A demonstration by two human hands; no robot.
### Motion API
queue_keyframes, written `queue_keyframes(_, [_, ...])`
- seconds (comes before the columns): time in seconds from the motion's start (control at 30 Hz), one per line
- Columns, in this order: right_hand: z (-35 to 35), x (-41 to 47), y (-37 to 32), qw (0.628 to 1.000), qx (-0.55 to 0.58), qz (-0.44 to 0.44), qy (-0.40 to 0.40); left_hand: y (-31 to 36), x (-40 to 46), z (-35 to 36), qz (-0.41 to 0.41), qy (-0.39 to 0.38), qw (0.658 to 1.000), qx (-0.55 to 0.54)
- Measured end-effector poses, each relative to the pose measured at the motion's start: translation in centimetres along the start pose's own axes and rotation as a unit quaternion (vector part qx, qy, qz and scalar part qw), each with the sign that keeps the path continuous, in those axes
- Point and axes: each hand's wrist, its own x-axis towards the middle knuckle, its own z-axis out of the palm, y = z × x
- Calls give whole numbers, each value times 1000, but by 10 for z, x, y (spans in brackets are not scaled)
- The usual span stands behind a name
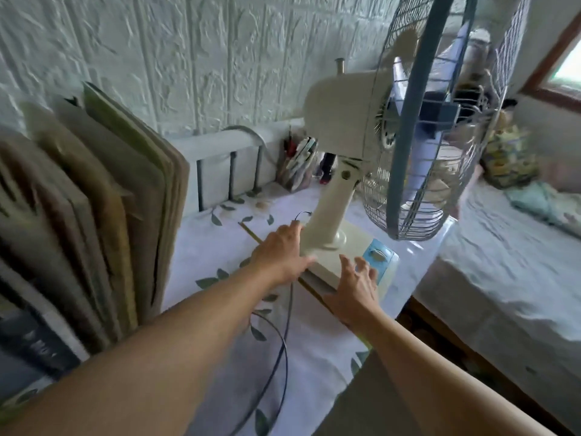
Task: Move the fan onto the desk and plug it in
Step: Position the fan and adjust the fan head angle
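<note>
A cream table fan [342, 121] with a blue-rimmed wire cage stands on the desk [317, 357], which has a white leaf-patterned cover. Its flat base [352, 243] carries a blue control panel. My left hand [283, 250] rests with spread fingers against the left rear edge of the base, beside the fan's neck. My right hand [355, 291] lies with fingers apart on the base's front edge, near the blue panel. The dark power cord [283, 350] trails from behind the neck down across the desk towards me. Its plug is not in view.
Stacked cardboard sheets [103, 215] lean upright at the desk's left. A pen holder [298, 165] stands at the back by the textured white wall. A bed [503, 262] with bedding lies to the right, close to the desk edge.
</note>
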Motion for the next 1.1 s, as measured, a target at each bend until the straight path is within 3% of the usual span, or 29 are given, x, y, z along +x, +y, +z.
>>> queue_keyframes(0.23, [21, 24, 8, 998, -50, -20, 30, 8, 64, 14, 43, 17, 991, -123])
queue_keyframes(0.5, [30, 37, 17, 992, -104, -19, 64, 31, 113, 22, 97, 52, 956, -273])
queue_keyframes(0.73, [24, 43, 23, 993, -99, -29, 53, 32, 115, 19, 111, 79, 964, -227])
queue_keyframes(1.1, [-5, 86, 106, 967, -173, -171, 70, 72, 91, 48, -3, 229, 968, -103])
